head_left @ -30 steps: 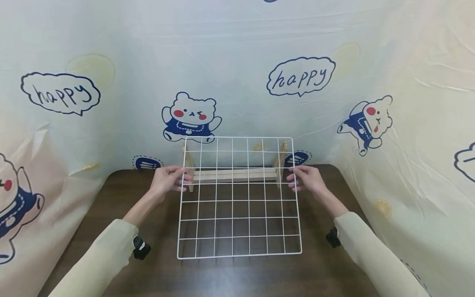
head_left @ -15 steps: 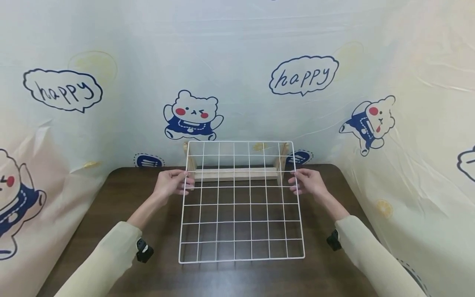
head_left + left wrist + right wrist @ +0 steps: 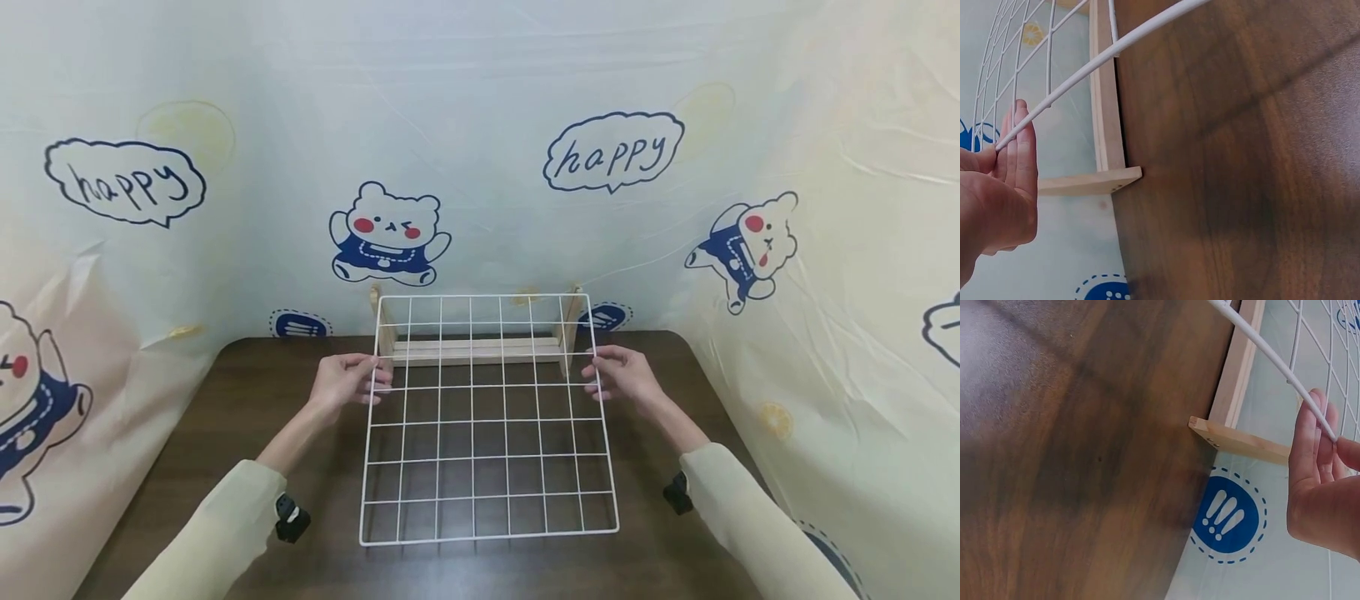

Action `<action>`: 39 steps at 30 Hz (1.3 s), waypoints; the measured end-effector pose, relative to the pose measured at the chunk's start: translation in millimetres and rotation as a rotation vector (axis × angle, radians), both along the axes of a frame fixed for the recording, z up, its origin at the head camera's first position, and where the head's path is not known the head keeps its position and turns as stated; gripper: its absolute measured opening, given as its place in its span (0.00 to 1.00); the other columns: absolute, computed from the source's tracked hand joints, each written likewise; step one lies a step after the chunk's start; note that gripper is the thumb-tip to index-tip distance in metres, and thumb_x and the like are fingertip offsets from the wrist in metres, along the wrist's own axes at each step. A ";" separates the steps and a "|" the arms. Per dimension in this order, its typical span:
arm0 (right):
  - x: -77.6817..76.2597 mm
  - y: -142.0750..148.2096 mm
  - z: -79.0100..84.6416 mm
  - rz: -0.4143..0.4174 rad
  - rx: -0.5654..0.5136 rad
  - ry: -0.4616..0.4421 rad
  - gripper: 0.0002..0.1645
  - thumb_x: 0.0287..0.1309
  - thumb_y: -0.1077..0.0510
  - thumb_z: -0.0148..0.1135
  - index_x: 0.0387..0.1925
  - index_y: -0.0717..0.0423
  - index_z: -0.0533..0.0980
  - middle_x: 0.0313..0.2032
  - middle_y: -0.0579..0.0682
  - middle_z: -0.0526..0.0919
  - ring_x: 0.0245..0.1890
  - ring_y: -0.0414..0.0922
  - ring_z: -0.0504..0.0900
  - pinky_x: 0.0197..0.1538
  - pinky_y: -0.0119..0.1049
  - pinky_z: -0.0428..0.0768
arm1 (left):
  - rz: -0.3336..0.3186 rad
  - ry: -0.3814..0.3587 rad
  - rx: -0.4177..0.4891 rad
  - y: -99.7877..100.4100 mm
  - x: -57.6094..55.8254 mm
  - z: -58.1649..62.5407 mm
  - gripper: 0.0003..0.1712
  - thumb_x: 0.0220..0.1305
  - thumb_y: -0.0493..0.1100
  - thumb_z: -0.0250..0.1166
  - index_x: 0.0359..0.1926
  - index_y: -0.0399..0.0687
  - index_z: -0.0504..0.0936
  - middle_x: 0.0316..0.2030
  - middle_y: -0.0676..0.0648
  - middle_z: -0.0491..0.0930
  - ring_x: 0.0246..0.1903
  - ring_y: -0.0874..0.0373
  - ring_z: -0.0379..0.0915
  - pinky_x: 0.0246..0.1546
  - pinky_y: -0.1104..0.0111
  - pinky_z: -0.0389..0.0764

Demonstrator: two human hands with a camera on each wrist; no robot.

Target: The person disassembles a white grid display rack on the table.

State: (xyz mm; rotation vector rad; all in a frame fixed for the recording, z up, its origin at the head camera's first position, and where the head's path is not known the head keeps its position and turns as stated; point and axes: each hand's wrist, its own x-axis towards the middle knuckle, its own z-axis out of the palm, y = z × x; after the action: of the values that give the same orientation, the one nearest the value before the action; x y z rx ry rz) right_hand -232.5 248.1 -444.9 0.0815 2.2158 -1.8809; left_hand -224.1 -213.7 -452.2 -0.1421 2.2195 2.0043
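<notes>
A white wire grid panel (image 3: 472, 423) is held by its two sides above the dark wooden table, its far edge overlapping a wooden stand in the head view. My left hand (image 3: 343, 382) pinches the panel's left rim between thumb and fingers. On the opposite rim, my right hand (image 3: 624, 375) grips in the same way. In the left wrist view the fingers (image 3: 1025, 156) lie behind the thick outer wire. The right wrist view shows the thumb (image 3: 1349, 453) on the near side of that wire.
The light wooden stand (image 3: 480, 351), with two upright side pieces and a crossbar, stands at the back of the table (image 3: 247, 408). Behind it hangs a pale printed cloth (image 3: 480, 150), which also closes in both sides.
Both hands have come slightly nearer and lower with the grid panel. Its far edge has dropped in the head view, showing the tops of the stand's uprights.
</notes>
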 end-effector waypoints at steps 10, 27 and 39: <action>8.0 0.6 -9.5 0.014 -0.002 -0.028 0.24 0.71 0.62 0.50 0.63 0.70 0.64 0.43 0.70 0.81 0.31 0.53 0.86 0.38 0.49 0.86 | -0.002 -0.028 0.016 0.9 8.7 -13.5 0.22 0.73 0.40 0.55 0.54 0.21 0.72 0.34 0.35 0.85 0.30 0.49 0.85 0.31 0.55 0.86; 13.8 0.0 -26.1 0.051 -0.027 -0.085 0.23 0.71 0.62 0.50 0.61 0.71 0.65 0.36 0.60 0.84 0.31 0.54 0.86 0.37 0.49 0.86 | 0.027 -0.102 0.032 -0.2 18.4 -30.8 0.18 0.73 0.37 0.54 0.52 0.22 0.74 0.31 0.37 0.85 0.27 0.50 0.85 0.33 0.51 0.85; 19.5 -0.3 -40.2 0.066 -0.050 -0.108 0.24 0.69 0.64 0.52 0.62 0.74 0.62 0.42 0.71 0.80 0.33 0.57 0.86 0.41 0.55 0.84 | 0.025 -0.108 0.021 -1.8 24.9 -38.4 0.18 0.72 0.37 0.54 0.51 0.21 0.73 0.33 0.34 0.84 0.27 0.50 0.85 0.30 0.54 0.86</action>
State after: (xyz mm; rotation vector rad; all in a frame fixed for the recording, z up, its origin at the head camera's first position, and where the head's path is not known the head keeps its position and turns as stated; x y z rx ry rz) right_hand -213.1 247.8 -485.1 0.0976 2.0743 -1.8508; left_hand -199.2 -215.5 -490.7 -0.2698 2.1406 1.9816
